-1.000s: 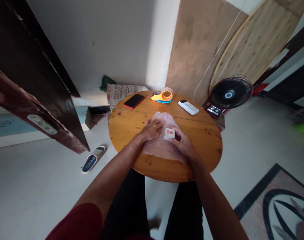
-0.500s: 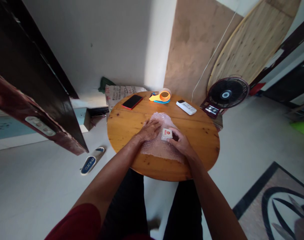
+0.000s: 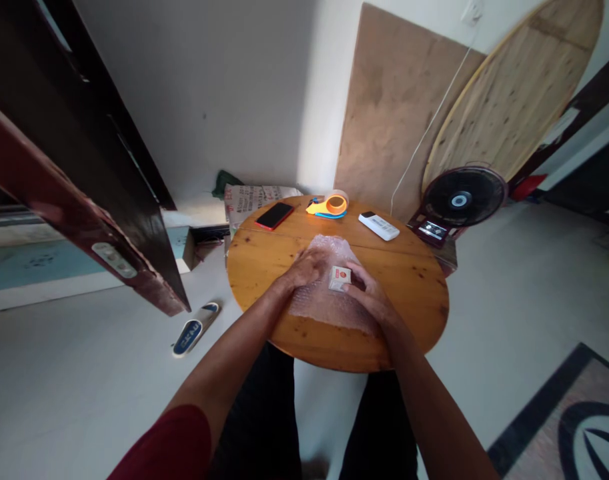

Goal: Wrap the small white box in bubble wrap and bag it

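One small box [image 3: 339,279] against the right hand [image 3: 373,295], atop bubble wrap [image 3: 329,311]

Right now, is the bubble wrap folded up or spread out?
Spread out: the bubble wrap lies as a broad sheet on the table, the left hand over its left side. Cannot tell if it's doubled.

The left fingers [image 3: 315,260] are looking blurred, covering some wrap [image 3: 329,310]; the right fingers [image 3: 358,271] are hiding part of the box [image 3: 339,278]. Frame edges are cutting off the door [image 3: 74,147] and floor pattern [image 3: 591,427].
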A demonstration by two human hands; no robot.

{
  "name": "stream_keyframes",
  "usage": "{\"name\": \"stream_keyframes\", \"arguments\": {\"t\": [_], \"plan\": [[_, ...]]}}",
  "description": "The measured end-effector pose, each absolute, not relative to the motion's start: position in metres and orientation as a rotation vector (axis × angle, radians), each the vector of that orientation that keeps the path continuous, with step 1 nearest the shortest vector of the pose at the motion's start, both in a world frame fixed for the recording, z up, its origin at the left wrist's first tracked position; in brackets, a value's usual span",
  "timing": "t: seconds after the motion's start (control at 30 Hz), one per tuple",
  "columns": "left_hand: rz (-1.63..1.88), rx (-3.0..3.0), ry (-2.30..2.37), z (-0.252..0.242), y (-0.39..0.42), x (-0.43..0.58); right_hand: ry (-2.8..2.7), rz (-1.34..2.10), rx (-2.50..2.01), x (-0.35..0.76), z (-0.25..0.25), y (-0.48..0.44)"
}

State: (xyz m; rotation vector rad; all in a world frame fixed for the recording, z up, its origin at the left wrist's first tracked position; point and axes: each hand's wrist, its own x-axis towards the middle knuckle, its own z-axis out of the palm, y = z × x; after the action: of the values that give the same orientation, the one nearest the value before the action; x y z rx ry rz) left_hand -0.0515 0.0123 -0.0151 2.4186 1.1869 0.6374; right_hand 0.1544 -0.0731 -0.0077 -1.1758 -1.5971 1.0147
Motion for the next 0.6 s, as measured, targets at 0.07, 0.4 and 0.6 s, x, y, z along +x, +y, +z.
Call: {"name": "stream_keyframes", "arguments": {"t": [0.07, 0.4, 0.6], "plan": [[0.742, 2.354, 1.233, -0.008, 0.013, -0.053, -1.58, 1.029, -1.168, 0.155, -0.007, -0.073], [0.655, 2.639, 1.153, 0.043, -0.088, -0.077, -1.507, 0.905, -1.222, 0.156, -0.001, -0.075], [0.337, 2.901, 1.208, 0.037, -0.126, -0.066, -1.441, 0.917, -1.223, 0.156, -0.001, -0.075]]}}
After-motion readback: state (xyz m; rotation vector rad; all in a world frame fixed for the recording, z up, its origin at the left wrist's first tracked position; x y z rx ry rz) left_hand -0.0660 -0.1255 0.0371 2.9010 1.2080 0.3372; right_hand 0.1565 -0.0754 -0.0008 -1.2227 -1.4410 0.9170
